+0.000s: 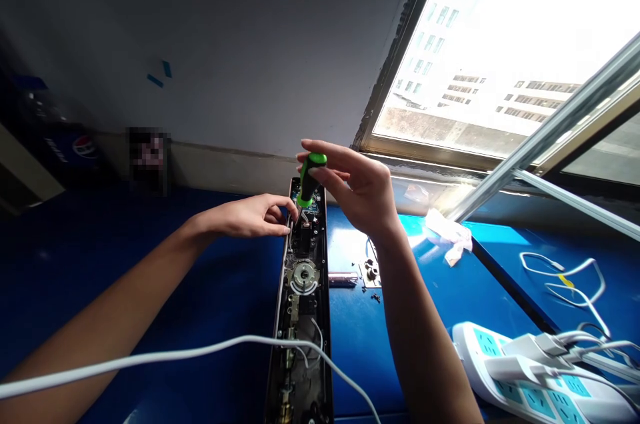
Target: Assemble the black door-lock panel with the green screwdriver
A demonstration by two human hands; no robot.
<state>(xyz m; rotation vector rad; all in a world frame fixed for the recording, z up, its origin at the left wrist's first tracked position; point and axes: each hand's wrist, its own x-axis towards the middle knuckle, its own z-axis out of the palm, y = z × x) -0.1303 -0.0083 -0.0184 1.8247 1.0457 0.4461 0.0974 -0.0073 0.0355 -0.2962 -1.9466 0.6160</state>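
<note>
A long, narrow black casing (326,277) lies lengthwise before me, its inside exposed with a circuit board, wires and a round metal part (305,275). Over its far section, my right hand (357,187) grips a green and black screwdriver (307,181) by the handle. The screwdriver leans slightly, its shaft pointing down into the casing; where the tip rests I cannot make out. My left hand (260,216) reaches in from the left, thumb and forefinger at the casing's left edge beside the shaft. What those fingers pinch, if anything, is too small to name.
Right of the casing lie a small metal plate (370,273), a shiny cylinder (343,279) and several loose screws (375,297). A white cable (200,352) crosses the foreground. A power strip (540,371), crumpled wrapping (450,235) and a window stand right; a Pepsi bottle (70,147) is far left.
</note>
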